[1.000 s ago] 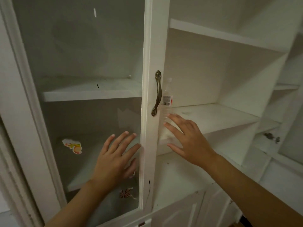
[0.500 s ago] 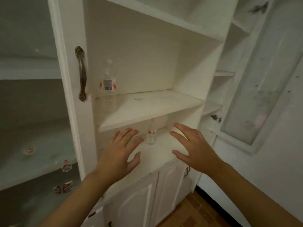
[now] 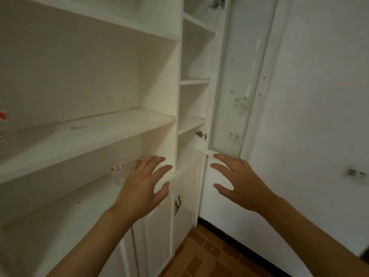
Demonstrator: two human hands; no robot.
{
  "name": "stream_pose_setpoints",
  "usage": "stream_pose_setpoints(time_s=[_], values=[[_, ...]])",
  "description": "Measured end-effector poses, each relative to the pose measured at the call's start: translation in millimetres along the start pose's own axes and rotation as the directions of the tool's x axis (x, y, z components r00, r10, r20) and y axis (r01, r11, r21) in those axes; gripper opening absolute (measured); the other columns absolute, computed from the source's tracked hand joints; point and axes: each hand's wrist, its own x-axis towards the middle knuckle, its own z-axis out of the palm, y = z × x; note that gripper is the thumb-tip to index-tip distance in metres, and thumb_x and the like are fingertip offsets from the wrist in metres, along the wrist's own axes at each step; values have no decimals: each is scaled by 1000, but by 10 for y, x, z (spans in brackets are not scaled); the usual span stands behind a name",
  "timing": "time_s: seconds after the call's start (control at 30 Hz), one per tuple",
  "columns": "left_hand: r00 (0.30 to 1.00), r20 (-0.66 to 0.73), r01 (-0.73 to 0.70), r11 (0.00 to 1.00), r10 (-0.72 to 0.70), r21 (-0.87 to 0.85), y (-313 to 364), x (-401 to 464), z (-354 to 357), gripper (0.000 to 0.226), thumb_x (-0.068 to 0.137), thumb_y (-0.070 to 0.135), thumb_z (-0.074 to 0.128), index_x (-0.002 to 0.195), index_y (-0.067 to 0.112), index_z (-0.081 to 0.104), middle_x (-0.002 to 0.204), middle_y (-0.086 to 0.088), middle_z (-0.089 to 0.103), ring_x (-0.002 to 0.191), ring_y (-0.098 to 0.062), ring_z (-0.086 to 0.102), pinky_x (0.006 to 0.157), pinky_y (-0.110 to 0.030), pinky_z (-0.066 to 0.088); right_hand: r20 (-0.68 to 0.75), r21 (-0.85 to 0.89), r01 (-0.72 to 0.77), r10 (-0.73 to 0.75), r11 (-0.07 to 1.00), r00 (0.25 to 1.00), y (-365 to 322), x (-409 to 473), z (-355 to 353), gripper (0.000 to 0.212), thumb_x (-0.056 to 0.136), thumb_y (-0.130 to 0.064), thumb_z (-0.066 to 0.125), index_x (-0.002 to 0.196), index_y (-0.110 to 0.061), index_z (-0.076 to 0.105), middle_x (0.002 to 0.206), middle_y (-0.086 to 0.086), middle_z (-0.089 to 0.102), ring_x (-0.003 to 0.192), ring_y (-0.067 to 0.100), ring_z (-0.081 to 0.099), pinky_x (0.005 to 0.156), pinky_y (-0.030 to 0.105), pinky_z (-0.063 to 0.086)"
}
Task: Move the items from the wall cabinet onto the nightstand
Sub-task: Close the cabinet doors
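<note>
View has swung right; left hand (image 3: 142, 183) and right hand (image 3: 237, 181) (both spread, empty) hover near small bottle (image 3: 118, 174), still shelved in the cabinet (image 3: 87, 134).

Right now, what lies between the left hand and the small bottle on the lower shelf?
Nothing shows between them in the head view: the left hand hovers just right of the small bottle, its fingers partly overlapping it.

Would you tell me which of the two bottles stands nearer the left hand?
The small bottle on the lower shelf, just beside the left hand; the other is at the far left edge.
</note>
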Motion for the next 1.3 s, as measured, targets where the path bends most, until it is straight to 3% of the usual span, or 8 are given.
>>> stream_pose_setpoints(time_s=[0.23,0.47,0.77,0.97,1.3], values=[[998,55,17,998,-14,-65,492,613,570,49,95,49,52,139,30,59,148,3,52,139,-21,44,114,-51,38,34,-43,-141,143,989,989,888,-530,-160,56,99,-57,56,147,-29,50,163,-5,39,148,13,37,120,37,29],[996,92,14,991,-2,-134,663,1180,1116,52,95,53,50,141,31,57,148,4,52,138,-18,45,116,-48,38,76,-63,-278,282,959,956,1519,-617,-38,60,99,-65,43,150,-33,45,165,-7,35,150,14,35,122,40,28],[992,123,-2,977,28,-212,286,2176,2160,57,94,59,42,142,32,55,149,4,52,138,-19,45,117,-47,37,109,-128,-423,437,897,893,2323,-179,344,64,98,-68,36,154,-36,40,168,-10,28,152,12,29,123,37,21],[989,116,-67,969,97,-239,-52,3012,2760,55,93,55,45,141,30,56,147,5,54,139,-17,45,118,-39,31,93,-140,-471,485,871,869,2945,380,488,65,99,-69,33,153,-35,42,166,-7,32,151,14,32,123,41,29],[974,109,-158,942,197,-295,-416,3912,3546,55,92,53,47,137,24,60,141,-1,59,131,-21,54,112,-40,38,79,-171,-561,579,810,811,3645,933,722,66,99,-67,35,156,-33,38,166,-9,33,150,12,34,122,37,29]])
